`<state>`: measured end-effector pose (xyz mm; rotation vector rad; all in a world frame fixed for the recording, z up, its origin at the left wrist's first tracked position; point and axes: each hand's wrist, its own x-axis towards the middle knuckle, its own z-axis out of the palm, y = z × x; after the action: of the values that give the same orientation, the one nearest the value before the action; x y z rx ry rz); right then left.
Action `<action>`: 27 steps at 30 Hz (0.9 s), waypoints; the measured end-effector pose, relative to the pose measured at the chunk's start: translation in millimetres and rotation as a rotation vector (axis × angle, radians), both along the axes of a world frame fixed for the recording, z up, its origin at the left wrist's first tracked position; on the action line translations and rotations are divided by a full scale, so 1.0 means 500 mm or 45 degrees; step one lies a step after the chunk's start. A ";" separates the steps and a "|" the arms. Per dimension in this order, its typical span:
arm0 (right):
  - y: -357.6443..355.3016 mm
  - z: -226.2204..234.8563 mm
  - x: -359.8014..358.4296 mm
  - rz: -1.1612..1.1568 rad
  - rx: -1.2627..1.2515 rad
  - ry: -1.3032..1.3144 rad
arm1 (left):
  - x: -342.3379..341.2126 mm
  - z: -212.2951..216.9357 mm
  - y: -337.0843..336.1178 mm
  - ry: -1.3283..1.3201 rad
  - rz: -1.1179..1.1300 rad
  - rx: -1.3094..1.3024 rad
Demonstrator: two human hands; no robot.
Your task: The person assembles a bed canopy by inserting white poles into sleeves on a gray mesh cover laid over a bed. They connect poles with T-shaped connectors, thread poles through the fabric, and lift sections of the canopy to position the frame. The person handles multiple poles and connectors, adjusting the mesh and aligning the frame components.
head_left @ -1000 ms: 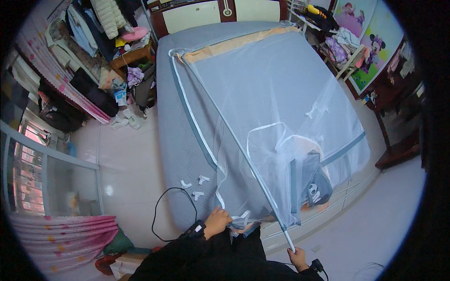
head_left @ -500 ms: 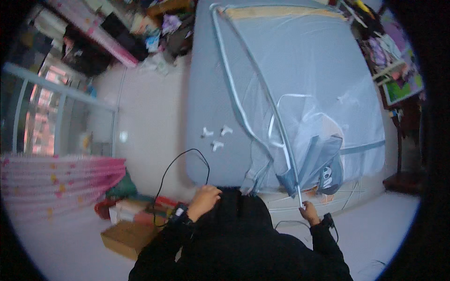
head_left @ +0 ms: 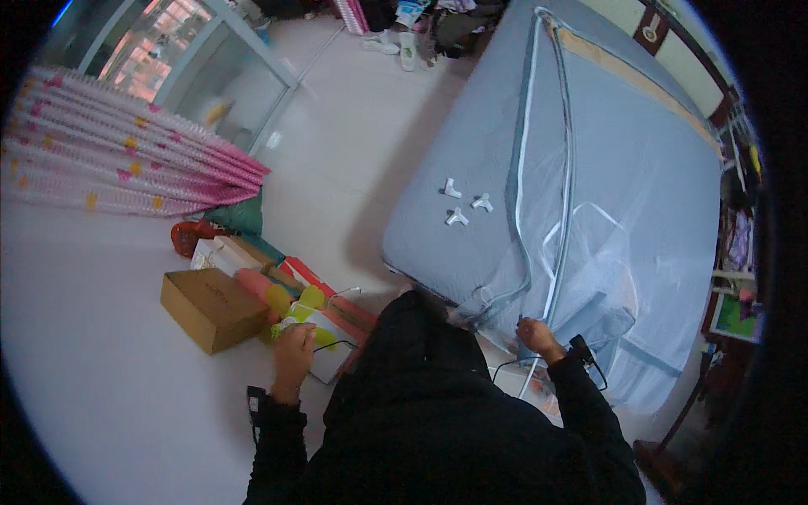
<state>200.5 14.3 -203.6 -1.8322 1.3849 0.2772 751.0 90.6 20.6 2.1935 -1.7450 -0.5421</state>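
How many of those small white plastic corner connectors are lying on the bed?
3: small white plastic corner connectors, clustered on the grey-blue bed left of the netting. Others may be hidden.

Your left hand [head_left: 294, 348] is hemmed in by bags [head_left: 278, 290] and a cardboard box [head_left: 210, 309]. Open floor [head_left: 126, 404] lies below. Netting [head_left: 581, 252] crowds the right hand [head_left: 534, 335].

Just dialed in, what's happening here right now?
A person in a black top stands at the corner of a bed draped with pale blue mosquito netting. The right hand grips a white pole of the net's frame at the bed's edge. The left hand reaches down to a colourful box on the floor beside a cardboard box. Three white connectors lie on the bed.
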 end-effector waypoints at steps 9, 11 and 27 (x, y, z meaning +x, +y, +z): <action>-0.157 0.099 0.205 -0.121 0.136 -0.097 | -0.054 0.049 -0.116 0.371 -0.034 -0.014; -0.195 0.084 0.253 -0.134 0.118 -0.170 | -0.022 0.077 -0.187 0.383 -0.108 -0.074; -0.489 0.045 0.789 -0.520 0.226 -0.207 | 0.601 -0.032 -0.754 0.438 -0.161 0.322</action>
<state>594.9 -230.4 -181.1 -1.3596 1.5268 0.0363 1051.7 -286.4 4.8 1.9977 -1.7079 -1.1527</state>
